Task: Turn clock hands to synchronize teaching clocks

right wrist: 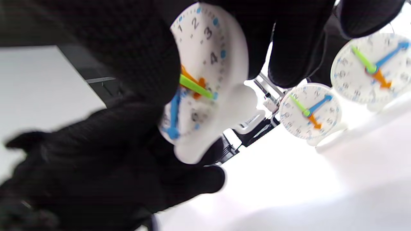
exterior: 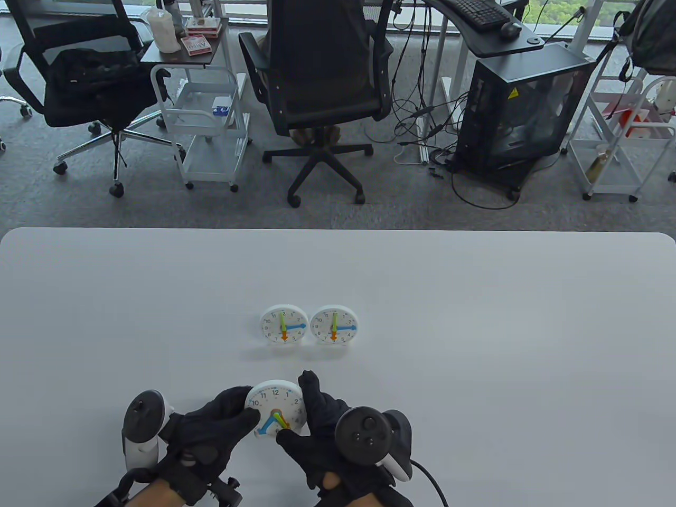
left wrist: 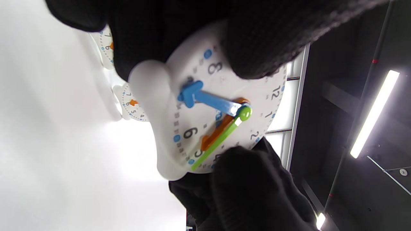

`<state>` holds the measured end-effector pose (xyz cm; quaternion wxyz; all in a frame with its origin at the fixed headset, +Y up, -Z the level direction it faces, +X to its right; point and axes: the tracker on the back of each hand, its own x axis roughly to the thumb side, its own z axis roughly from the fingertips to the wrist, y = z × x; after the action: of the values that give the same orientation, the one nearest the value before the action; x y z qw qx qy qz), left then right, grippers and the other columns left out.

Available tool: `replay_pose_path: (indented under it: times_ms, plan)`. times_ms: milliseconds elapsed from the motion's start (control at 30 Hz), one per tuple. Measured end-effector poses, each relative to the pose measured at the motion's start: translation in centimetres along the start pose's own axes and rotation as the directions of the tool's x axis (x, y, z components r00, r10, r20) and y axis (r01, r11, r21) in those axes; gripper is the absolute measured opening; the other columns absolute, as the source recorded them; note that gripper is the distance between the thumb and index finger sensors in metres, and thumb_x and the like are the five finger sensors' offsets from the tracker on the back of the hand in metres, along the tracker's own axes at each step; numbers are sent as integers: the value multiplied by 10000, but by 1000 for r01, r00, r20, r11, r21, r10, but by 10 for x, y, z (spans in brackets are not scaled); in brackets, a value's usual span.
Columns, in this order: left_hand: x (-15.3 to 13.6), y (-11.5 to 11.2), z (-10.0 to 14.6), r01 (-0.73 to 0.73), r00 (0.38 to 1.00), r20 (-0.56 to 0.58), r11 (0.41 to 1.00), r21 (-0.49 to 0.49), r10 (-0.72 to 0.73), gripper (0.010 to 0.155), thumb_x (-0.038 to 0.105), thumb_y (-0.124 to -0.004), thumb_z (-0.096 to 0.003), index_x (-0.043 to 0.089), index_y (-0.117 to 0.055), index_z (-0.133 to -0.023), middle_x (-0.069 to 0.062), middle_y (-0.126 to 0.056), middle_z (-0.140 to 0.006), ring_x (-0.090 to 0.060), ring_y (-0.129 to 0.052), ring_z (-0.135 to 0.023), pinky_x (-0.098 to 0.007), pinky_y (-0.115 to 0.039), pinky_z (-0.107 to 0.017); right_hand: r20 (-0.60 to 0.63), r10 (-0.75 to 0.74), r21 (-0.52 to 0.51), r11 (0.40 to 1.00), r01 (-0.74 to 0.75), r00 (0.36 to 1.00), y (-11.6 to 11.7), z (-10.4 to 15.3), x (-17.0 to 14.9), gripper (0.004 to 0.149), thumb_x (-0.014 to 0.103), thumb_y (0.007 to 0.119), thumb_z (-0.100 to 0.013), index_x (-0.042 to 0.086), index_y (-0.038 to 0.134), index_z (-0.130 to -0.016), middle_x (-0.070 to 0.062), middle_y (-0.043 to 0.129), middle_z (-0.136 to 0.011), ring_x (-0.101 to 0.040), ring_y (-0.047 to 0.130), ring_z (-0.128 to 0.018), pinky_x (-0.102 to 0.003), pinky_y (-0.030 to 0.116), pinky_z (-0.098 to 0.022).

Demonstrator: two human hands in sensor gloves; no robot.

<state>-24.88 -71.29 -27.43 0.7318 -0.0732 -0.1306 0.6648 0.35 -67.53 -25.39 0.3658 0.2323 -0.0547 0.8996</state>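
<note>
Clock point(exterior: 276, 406) held at the near edge of the surface point(exterior: 475, 343), at 6 o'clock from two standing clocks. We see the left hand point(exterior: 214, 430) gripping its rim near the 9 and 10 marks, fingers curled around it. The right hand point(exterior: 322, 422) cups the opposite rim, thumb at the lower dial. Blue hand point(left wrist: 205, 98) points near 7; green hand point(left wrist: 218, 138) and orange hand point(left wrist: 215, 134) near 5. The left reference clock point(exterior: 283, 324) and right reference clock point(exterior: 334, 324) stand side by side, just apart
</note>
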Motion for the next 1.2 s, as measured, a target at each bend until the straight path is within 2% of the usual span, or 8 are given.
replay_pose_path:
  times_ms: [100, 300, 400, 600, 800, 1200]
  plan:
    - [0, 0, 0, -15, 1000, -9, 1000, 1, 15, 499, 395, -892, -477, 159, -773, -900, -67, -1032, -773, -404, -991, -702, -676, -664, -583, 23, 120, -29, 992, -119, 993, 1, 0, 7, 987, 403, 950, -423, -138, 402, -1040, -184, 742, -904, -420, 886, -688, -690, 646, -533]
    - [0, -1, 0, -24, 1000, -11, 1000, -13, 24, 498, 397, -885, -481, 164, -766, -905, -63, -1028, -781, -403, -988, -708, -675, -662, -585, 17, 4, -48, 999, -3, 1000, 1, 1, 3, 819, 330, 835, -494, -133, 432, -1036, -192, 770, -881, -432, 894, -665, -697, 642, -525]
    - [0, -2, 0, -26, 1000, -16, 1000, -17, 25, 498, 396, -885, -482, 163, -766, -905, -65, -1029, -780, -402, -988, -708, -675, -662, -584, 14, 30, -58, 998, -29, 999, 2, 1, 3, 828, 362, 836, -493, -131, 447, -1033, -184, 782, -869, -420, 905, -652, -690, 653, -520]
    - [-2, -3, 1, -28, 999, -33, 999, -17, 28, 498, 395, -893, -477, 165, -769, -901, -68, -1030, -783, -404, -991, -710, -674, -667, -585, -12, 28, -67, 997, -29, 1000, 2, 1, 3, 830, 336, 882, -463, -128, 486, -1025, -174, 812, -831, -400, 926, -612, -682, 669, -508]
    - [-3, -6, 1, -62, 997, -47, 998, -33, 61, 500, 399, -893, -475, 167, -764, -898, -67, -1030, -782, -401, -992, -708, -672, -670, -584, -19, 47, -86, 995, -48, 999, 0, 1, 4, 871, 362, 930, -430, -123, 514, -1022, -165, 832, -804, -383, 939, -587, -676, 683, -499]
    - [-4, -7, 0, -75, 996, -56, 996, -42, 72, 502, 406, -887, -480, 163, -758, -900, -68, -1029, -783, -402, -990, -706, -672, -670, -582, -23, 53, -78, 995, -54, 998, 1, 0, 4, 902, 400, 935, -426, -129, 510, -1020, -161, 828, -798, -382, 936, -584, -675, 679, -499]
